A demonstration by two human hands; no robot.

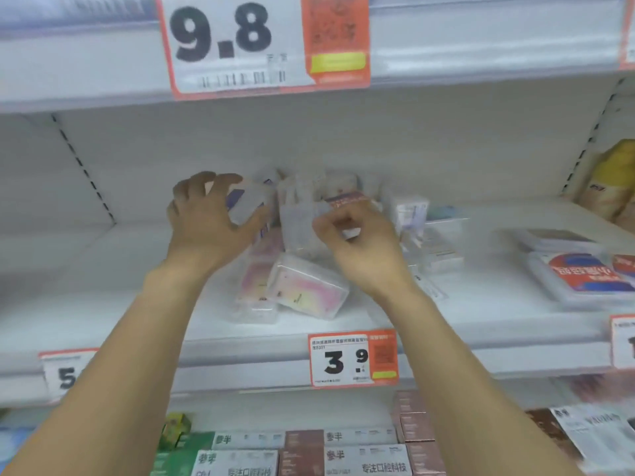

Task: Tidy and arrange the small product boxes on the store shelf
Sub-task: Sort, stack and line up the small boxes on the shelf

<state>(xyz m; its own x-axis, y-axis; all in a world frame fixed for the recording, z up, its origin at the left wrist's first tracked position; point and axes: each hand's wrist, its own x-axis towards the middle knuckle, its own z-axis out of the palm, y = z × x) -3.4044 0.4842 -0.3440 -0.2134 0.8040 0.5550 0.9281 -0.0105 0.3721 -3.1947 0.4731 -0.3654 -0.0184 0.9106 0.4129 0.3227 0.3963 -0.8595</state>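
Small clear plastic boxes lie in a loose heap on the white shelf (103,314). My left hand (202,218) grips one clear box with a purple label (247,201), fingers curled over its top. My right hand (350,242) pinches another small box with a dark red label (347,201) between thumb and fingers. Between them stands an upright clear box (299,214). In front, a pink-labelled box (305,290) lies tilted against a second pink box (254,286). More pale boxes (412,207) sit to the right of my right hand.
Flat red-and-blue packs (584,273) lie at the shelf's right, with a yellow bag (615,180) behind them. Price tags read 3.9 (350,359) and 9.8 (223,36). The shelf below holds white, brown and green cartons (309,451). The image is motion-blurred.
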